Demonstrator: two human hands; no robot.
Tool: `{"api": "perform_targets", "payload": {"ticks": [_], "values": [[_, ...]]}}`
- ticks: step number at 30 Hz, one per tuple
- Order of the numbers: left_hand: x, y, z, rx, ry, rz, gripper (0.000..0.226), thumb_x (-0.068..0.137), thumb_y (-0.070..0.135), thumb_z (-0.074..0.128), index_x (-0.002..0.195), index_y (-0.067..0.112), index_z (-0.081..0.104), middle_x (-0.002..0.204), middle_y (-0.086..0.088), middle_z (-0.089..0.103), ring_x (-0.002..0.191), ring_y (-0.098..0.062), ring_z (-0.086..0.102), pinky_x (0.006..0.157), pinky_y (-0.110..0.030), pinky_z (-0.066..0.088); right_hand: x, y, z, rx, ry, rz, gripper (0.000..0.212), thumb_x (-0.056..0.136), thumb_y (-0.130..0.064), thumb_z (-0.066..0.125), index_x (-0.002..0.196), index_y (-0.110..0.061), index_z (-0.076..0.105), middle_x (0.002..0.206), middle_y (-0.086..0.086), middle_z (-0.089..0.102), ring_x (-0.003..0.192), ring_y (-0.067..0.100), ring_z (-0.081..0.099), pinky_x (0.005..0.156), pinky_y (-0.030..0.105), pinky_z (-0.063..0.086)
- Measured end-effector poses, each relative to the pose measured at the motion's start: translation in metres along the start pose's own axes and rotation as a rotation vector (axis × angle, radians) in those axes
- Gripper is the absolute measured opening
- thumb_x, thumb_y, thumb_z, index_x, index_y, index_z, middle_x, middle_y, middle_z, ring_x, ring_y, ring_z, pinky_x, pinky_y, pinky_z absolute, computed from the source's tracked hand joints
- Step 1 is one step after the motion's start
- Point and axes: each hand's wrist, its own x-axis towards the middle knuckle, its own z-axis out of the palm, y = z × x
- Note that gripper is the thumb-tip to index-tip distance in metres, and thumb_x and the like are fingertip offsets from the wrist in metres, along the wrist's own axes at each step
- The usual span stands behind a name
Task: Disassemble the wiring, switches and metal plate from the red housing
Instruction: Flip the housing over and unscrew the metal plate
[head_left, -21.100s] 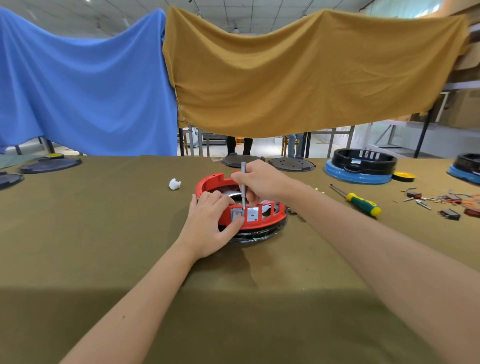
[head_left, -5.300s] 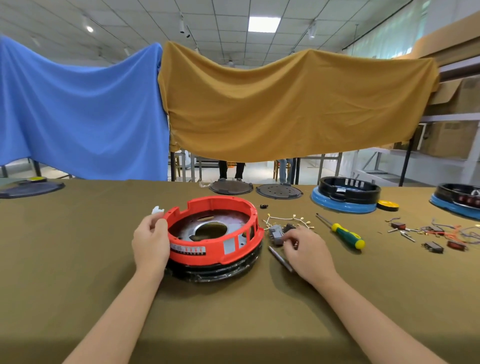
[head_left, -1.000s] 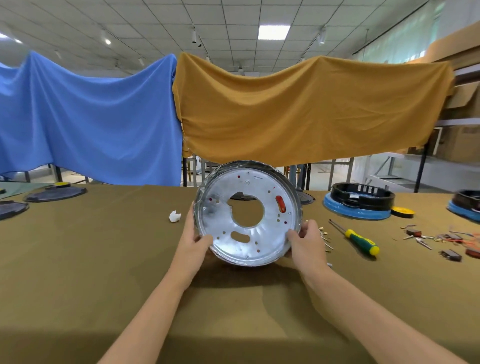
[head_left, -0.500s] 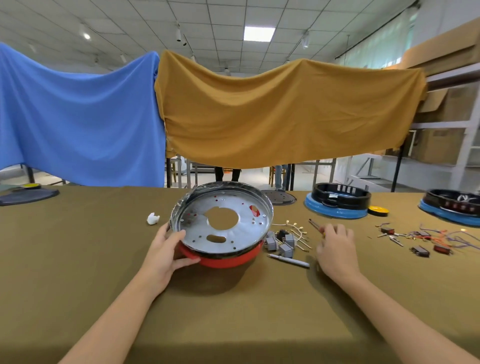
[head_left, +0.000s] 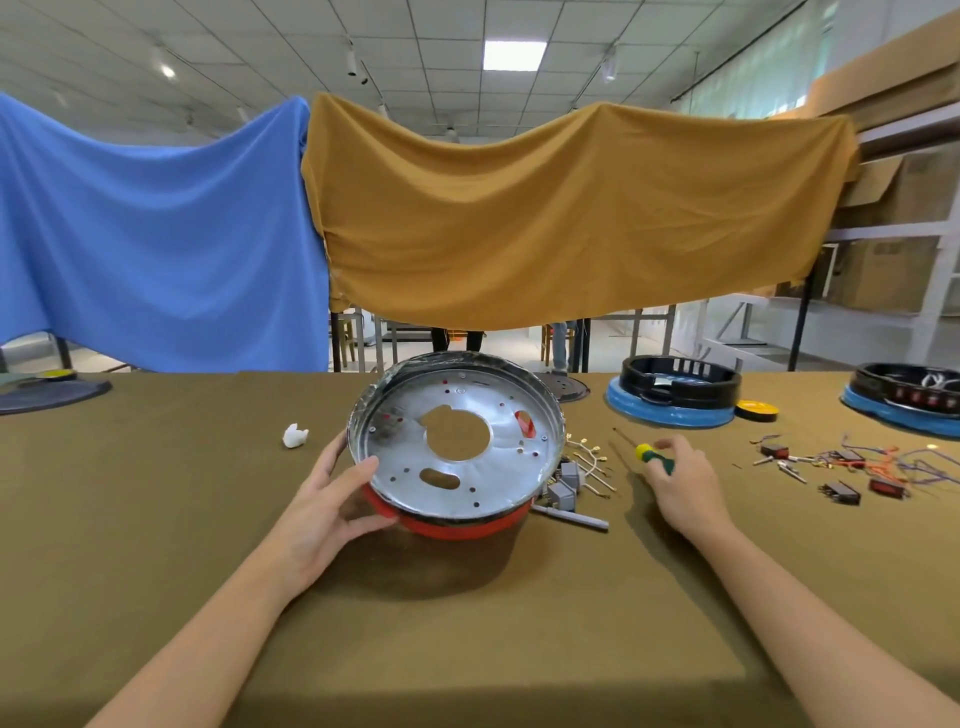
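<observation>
1. In the head view, the red housing (head_left: 449, 525) stood tilted on its near edge on the worktop (head_left: 156, 519), its underside with the metal plate (head_left: 457, 447) turned toward the camera.
2. The left hand (head_left: 327, 512) held the housing's left rim, thumb on the plate's edge and fingers curled beneath.
3. The right hand (head_left: 678, 480) closed round the green and yellow handle of the screwdriver (head_left: 647, 453), which lay well to the right of the housing.
4. Loose grey switches (head_left: 566, 486) and wiring (head_left: 592, 462) lay just beside the housing.
5. The plate looked thin, stiff and probably sharp-edged; the plastic rim seemed the safer hold, since the shiny face would likely be slippery.
</observation>
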Motion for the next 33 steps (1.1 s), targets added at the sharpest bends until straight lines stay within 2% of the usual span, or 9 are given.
{"api": "perform_targets", "payload": {"ticks": [3, 6, 10, 13, 18, 22, 26, 30, 33], "values": [[0.000, 0.001, 0.000, 0.004, 0.012, -0.022, 0.070, 0.078, 0.030, 0.074, 0.141, 0.040, 0.045, 0.118, -0.008, 0.072, 0.093, -0.029, 0.072, 0.074, -0.041, 0.061, -0.007, -0.007, -0.014, 0.554, 0.094, 0.180, 0.023, 0.100, -0.020, 0.055, 0.122, -0.013, 0.060, 0.106, 0.010, 0.062, 0.089, 0.019, 0.056, 0.076, 0.033, 0.048], [0.001, 0.000, 0.000, 0.010, 0.075, -0.032, 0.056, 0.083, 0.031, 0.071, 0.135, 0.037, 0.051, 0.111, -0.005, 0.074, 0.083, -0.026, 0.073, 0.069, -0.038, 0.061, -0.022, -0.029, -0.021, 1.011, 0.010, 0.228, 0.022, 0.099, -0.020, 0.059, 0.119, -0.012, 0.064, 0.105, 0.015, 0.064, 0.085, 0.021, 0.059, 0.075, 0.032, 0.052], [0.002, 0.000, -0.001, 0.014, 0.220, -0.026, 0.027, 0.097, 0.032, 0.058, 0.119, 0.019, 0.063, 0.094, -0.002, 0.069, 0.071, -0.017, 0.063, 0.060, -0.030, 0.054, -0.035, -0.080, -0.026, 1.261, -0.161, 0.148, 0.026, 0.090, -0.016, 0.070, 0.115, -0.010, 0.071, 0.098, 0.007, 0.065, 0.074, 0.013, 0.060, 0.073, 0.025, 0.055], [0.001, 0.002, -0.001, 0.041, 0.278, -0.026, 0.030, 0.095, 0.037, 0.056, 0.108, 0.014, 0.069, 0.093, -0.007, 0.065, 0.078, -0.021, 0.059, 0.070, -0.034, 0.050, -0.040, -0.119, -0.027, 1.369, -0.298, 0.099, 0.034, 0.078, -0.011, 0.077, 0.111, -0.004, 0.072, 0.090, 0.005, 0.070, 0.065, 0.011, 0.060, 0.064, 0.019, 0.055], [-0.004, 0.010, 0.001, 0.077, 0.320, -0.023, 0.040, 0.092, 0.041, 0.056, 0.108, 0.008, 0.070, 0.092, -0.012, 0.071, 0.085, -0.026, 0.064, 0.072, -0.035, 0.050, -0.046, -0.157, -0.015, 1.288, -0.405, 0.016, 0.024, 0.083, 0.003, 0.074, 0.106, -0.003, 0.072, 0.075, 0.004, 0.066, 0.056, 0.011, 0.052, 0.054, 0.018, 0.049], [-0.003, 0.024, -0.009, 0.120, 0.266, -0.117, 0.045, 0.094, 0.044, 0.052, 0.109, 0.006, 0.071, 0.111, -0.023, 0.070, 0.091, -0.029, 0.065, 0.082, -0.040, 0.047, -0.045, -0.172, -0.002, 1.038, -0.358, -0.072, 0.017, 0.087, -0.009, 0.074, 0.102, -0.006, 0.069, 0.064, 0.005, 0.057, 0.051, 0.011, 0.046, 0.045, 0.019, 0.041], [0.006, 0.043, -0.031, 0.190, 0.161, -0.207, 0.033, 0.089, 0.045, 0.060, 0.096, 0.017, 0.075, 0.105, -0.015, 0.073, 0.096, -0.029, 0.066, 0.099, -0.045, 0.048, -0.039, -0.188, 0.015, 0.911, -0.248, -0.106, 0.030, 0.087, -0.036, 0.074, 0.090, -0.009, 0.061, 0.068, 0.007, 0.067, 0.052, 0.015, 0.058, 0.049, 0.024, 0.051], [0.023, 0.046, -0.044, 0.379, 0.072, -0.239, 0.041, 0.094, 0.045, 0.053, 0.058, 0.041, 0.074, 0.069, 0.019, 0.071, 0.080, -0.013, 0.066, 0.082, -0.029, 0.049, -0.026, -0.206, 0.033, 0.869, -0.240, -0.143, 0.037, 0.090, -0.043, 0.069, 0.089, -0.010, 0.053, 0.076, 0.017, 0.071, 0.054, 0.020, 0.068, 0.052, 0.027, 0.056], [0.033, 0.054, -0.049, 0.513, -0.027, -0.251, 0.035, 0.087, 0.048, 0.054, 0.084, 0.018, 0.071, 0.084, -0.006, 0.071, 0.079, -0.021, 0.063, 0.083, -0.035, 0.046, -0.016, -0.217, 0.046, 0.837, -0.244, -0.234, 0.034, 0.093, -0.036, 0.068, 0.090, -0.009, 0.049, 0.077, 0.025, 0.065, 0.051, 0.023, 0.067, 0.048, 0.028, 0.055]]}}
